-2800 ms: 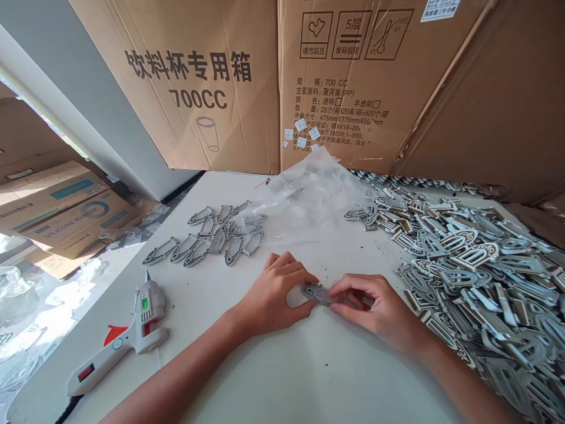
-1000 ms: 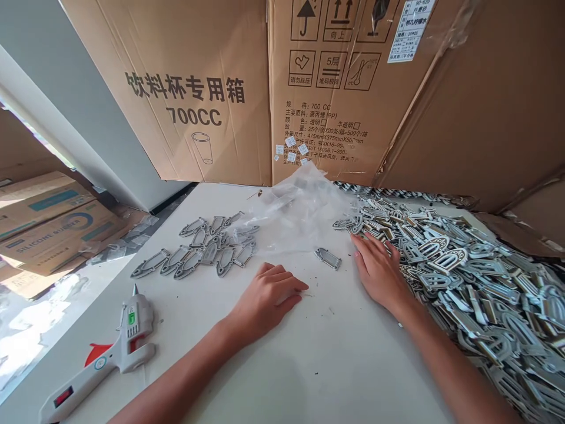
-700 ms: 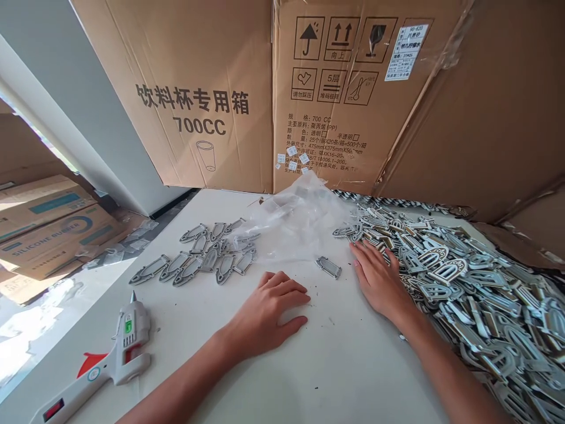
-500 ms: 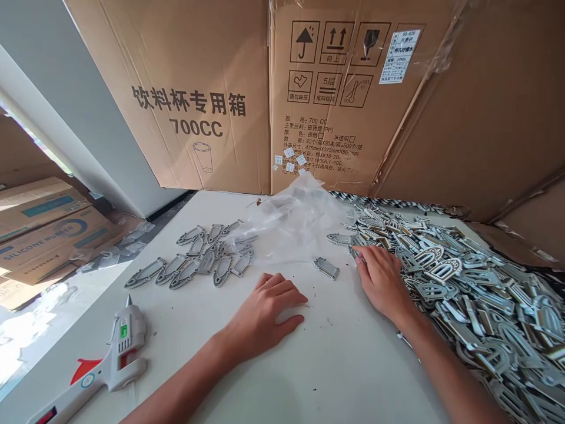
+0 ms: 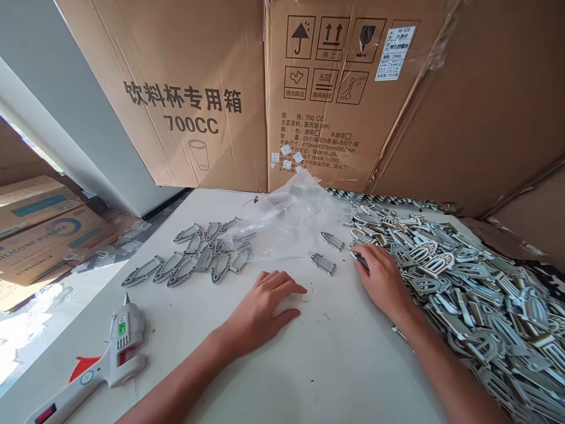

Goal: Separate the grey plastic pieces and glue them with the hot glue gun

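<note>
My left hand [image 5: 263, 306] rests palm down on the white table, its thumb apart from the fingers and nothing in it. At the left edge of a large heap, my right hand [image 5: 384, 277] is closed on a small grey arched frame piece [image 5: 360, 259], mostly hidden under the fingers. Two similar pieces lie loose to its left: an upper arched frame [image 5: 332, 241] and a lower arched frame [image 5: 323, 264]. The heap of arched frame pieces [image 5: 489, 318] spreads over the right side. A smaller group of arched frames [image 5: 194, 256] lies flat at the left.
A white and grey glue gun [image 5: 121, 341] lies on the table at the lower left. Crumpled clear plastic [image 5: 291, 218] sits at the back middle, before a tall cardboard box [image 5: 198, 53]. More cartons [image 5: 44, 229] stand beyond the table on the left.
The upper loose frame has shifted left, away from the heap. My right hand now has a piece between its fingers. My left hand stays nearly in place; the view has moved slightly.
</note>
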`<state>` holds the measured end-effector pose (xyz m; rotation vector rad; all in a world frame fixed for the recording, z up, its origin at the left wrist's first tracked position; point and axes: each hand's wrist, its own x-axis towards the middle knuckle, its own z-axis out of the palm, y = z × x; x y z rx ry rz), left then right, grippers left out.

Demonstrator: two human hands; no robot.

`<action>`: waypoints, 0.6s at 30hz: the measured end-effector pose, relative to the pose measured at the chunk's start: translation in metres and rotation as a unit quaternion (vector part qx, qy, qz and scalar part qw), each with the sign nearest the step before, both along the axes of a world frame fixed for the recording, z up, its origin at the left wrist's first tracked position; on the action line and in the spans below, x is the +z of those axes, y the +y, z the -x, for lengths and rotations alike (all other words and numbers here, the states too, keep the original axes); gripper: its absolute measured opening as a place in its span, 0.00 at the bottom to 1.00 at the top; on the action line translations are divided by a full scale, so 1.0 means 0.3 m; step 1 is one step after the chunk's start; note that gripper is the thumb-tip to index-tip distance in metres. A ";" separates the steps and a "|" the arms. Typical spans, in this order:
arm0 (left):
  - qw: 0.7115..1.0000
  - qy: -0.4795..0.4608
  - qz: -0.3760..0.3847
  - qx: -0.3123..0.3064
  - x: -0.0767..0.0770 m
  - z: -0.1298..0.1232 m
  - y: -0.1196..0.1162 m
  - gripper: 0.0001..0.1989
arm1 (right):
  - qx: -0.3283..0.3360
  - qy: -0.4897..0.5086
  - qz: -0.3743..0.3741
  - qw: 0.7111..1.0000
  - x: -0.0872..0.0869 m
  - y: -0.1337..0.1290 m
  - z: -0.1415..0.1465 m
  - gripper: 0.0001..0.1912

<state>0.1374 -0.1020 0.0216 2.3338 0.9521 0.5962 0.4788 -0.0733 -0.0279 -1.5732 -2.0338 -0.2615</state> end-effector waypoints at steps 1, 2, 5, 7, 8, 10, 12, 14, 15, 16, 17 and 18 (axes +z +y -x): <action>1.000 -0.011 0.010 0.007 -0.001 0.000 -0.002 0.16 | 0.004 0.013 -0.008 1.000 0.004 -0.004 0.003 0.14; 0.999 -0.023 0.023 0.016 -0.001 -0.001 -0.003 0.16 | 0.008 0.026 -0.014 1.000 0.007 -0.007 0.006 0.14; 0.994 -0.072 0.065 0.039 0.005 -0.005 -0.005 0.15 | 0.023 0.056 -0.025 0.998 0.023 -0.022 0.017 0.13; 0.989 -0.106 0.087 0.061 0.014 -0.007 -0.004 0.12 | 0.042 0.080 -0.044 0.995 0.047 -0.037 0.030 0.12; 0.985 -0.120 0.096 0.075 0.020 -0.008 -0.004 0.11 | 0.057 0.098 -0.054 0.992 0.062 -0.048 0.040 0.11; 0.979 -0.139 0.110 0.105 0.033 -0.009 -0.003 0.08 | 0.106 0.142 -0.057 0.983 0.097 -0.076 0.070 0.09; 0.973 -0.152 0.118 0.128 0.045 -0.010 -0.001 0.05 | 0.181 0.181 -0.019 0.967 0.127 -0.111 0.116 0.07; 0.969 -0.164 0.122 0.140 0.053 -0.012 0.000 0.04 | 0.252 0.229 0.015 0.940 0.142 -0.145 0.172 0.07; 0.967 -0.172 0.126 0.143 0.055 -0.013 0.001 0.04 | 0.276 0.248 0.039 0.928 0.144 -0.160 0.202 0.07; 0.964 -0.179 0.132 0.145 0.056 -0.014 0.001 0.04 | 0.302 0.258 0.067 0.915 0.144 -0.173 0.232 0.07; 0.961 -0.187 0.140 0.146 0.057 -0.015 0.002 0.05 | 0.327 0.261 0.095 0.903 0.141 -0.185 0.259 0.08; 0.959 -0.194 0.148 0.146 0.056 -0.016 0.002 0.05 | 0.353 0.259 0.122 0.891 0.137 -0.195 0.283 0.09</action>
